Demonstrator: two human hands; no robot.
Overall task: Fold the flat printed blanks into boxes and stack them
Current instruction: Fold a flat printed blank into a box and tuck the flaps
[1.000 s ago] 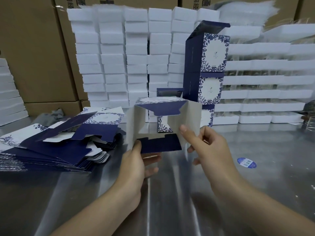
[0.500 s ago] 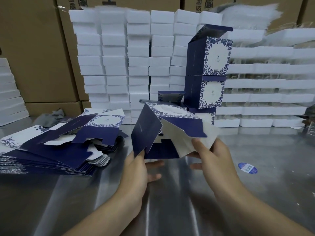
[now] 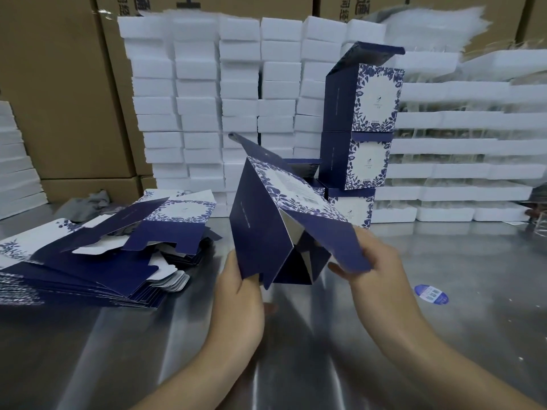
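A half-formed navy and white floral box (image 3: 260,220) hangs tilted above the steel table (image 3: 296,350), its bottom flaps toward me. My left hand (image 3: 239,294) holds its lower left edge, thumb on the navy side panel. My right hand (image 3: 373,258) pinches a navy bottom flap at the right. A loose pile of flat printed blanks (image 3: 97,253) lies to the left. Behind stands a stack of finished boxes (image 3: 361,128), three high, the top one with its lid flap up.
White foam blocks (image 3: 213,99) are stacked in columns along the back, with white trays (image 3: 461,173) at the right. Brown cartons (image 3: 59,84) form the wall behind. A blue round sticker (image 3: 431,294) lies on the table at the right. A grey rag (image 3: 85,202) sits behind the blanks.
The box has been tipped away from me, from showing its open inside to showing its navy side and floral face. My right hand moved from the right wall to a bottom flap.
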